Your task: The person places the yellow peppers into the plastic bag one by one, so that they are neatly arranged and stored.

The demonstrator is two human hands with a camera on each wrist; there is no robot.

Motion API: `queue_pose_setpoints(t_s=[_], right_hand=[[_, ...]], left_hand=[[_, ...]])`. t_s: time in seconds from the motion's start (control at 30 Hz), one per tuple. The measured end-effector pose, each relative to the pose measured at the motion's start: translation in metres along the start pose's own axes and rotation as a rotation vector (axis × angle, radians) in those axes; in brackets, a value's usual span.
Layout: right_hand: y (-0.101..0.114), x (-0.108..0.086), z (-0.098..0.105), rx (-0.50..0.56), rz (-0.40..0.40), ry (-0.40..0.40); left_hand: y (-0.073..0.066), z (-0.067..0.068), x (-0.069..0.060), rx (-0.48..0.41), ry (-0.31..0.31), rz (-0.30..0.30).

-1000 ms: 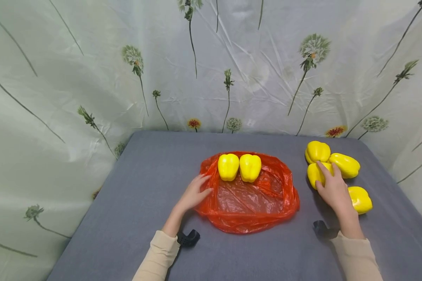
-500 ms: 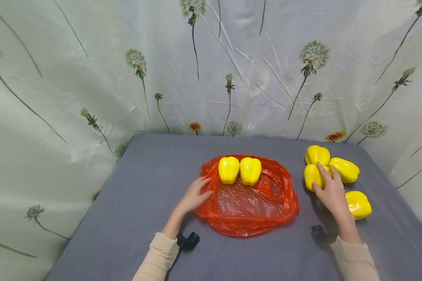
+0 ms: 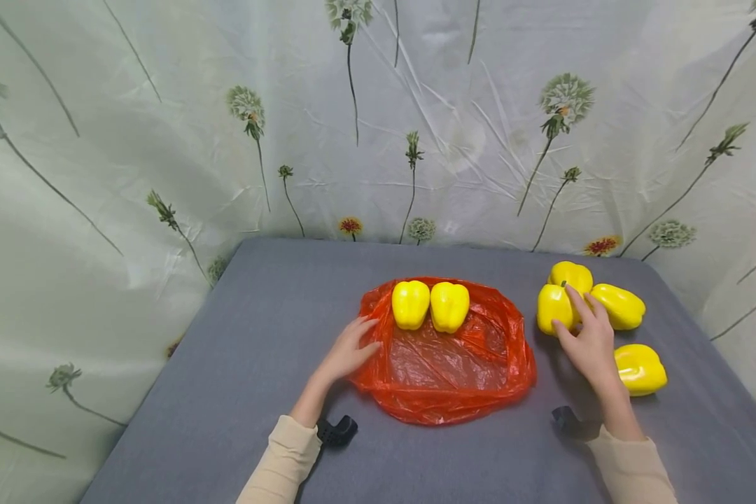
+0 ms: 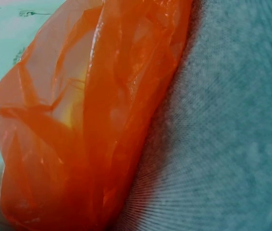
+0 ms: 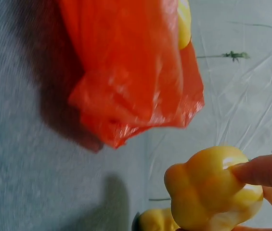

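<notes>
My right hand (image 3: 592,346) grips a yellow bell pepper (image 3: 553,308) between thumb and fingers, its short green stem upward. In the right wrist view that pepper (image 5: 208,187) hangs above the table, its lobed bottom showing. A red plastic bag (image 3: 460,406) lies with its mouth spread wide at mid-table. Inside it, two yellow bell peppers (image 3: 410,305) stand side by side at the back. My left hand (image 3: 346,353) rests at the bag's left rim, fingers spread; the left wrist view shows mostly the bag's side (image 4: 111,120).
Three more yellow bell peppers lie at the right: one behind the held pepper (image 3: 572,275), one beside it (image 3: 619,306), and one nearer me (image 3: 641,369). The grey cloth-covered table (image 3: 258,308) meets a flower-printed curtain (image 3: 302,91) at its back edge.
The pepper in my right hand has been drawn slightly left and tipped upright, lifting away from the other peppers. My left hand has stayed at the bag's rim.
</notes>
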State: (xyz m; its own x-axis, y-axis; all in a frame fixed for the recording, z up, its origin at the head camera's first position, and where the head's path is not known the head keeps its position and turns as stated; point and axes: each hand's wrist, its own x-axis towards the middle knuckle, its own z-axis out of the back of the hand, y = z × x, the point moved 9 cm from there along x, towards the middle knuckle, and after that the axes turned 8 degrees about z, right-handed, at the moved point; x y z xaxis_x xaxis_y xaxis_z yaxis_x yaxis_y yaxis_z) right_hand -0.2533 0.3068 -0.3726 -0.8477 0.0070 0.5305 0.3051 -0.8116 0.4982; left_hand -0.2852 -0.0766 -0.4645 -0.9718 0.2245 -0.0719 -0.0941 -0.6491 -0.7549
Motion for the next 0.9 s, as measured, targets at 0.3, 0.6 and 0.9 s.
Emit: queue_pose_setpoints(t_s=[0.3,0.6,0.9], right_hand=[[0.014,0.001,-0.002,0.096,0.026,-0.009],[0.031,-0.001,-0.004,0.139,0.072,-0.024],[0.044,0.000,-0.010,0.158,0.091,-0.013]], left_hand=[[-0.002,0.000,0.000,0.002,0.007,-0.004],[0.001,-0.001,0.001,-0.003,0.003,-0.008],[0.000,0.000,0.000,-0.008,0.004,0.001]])
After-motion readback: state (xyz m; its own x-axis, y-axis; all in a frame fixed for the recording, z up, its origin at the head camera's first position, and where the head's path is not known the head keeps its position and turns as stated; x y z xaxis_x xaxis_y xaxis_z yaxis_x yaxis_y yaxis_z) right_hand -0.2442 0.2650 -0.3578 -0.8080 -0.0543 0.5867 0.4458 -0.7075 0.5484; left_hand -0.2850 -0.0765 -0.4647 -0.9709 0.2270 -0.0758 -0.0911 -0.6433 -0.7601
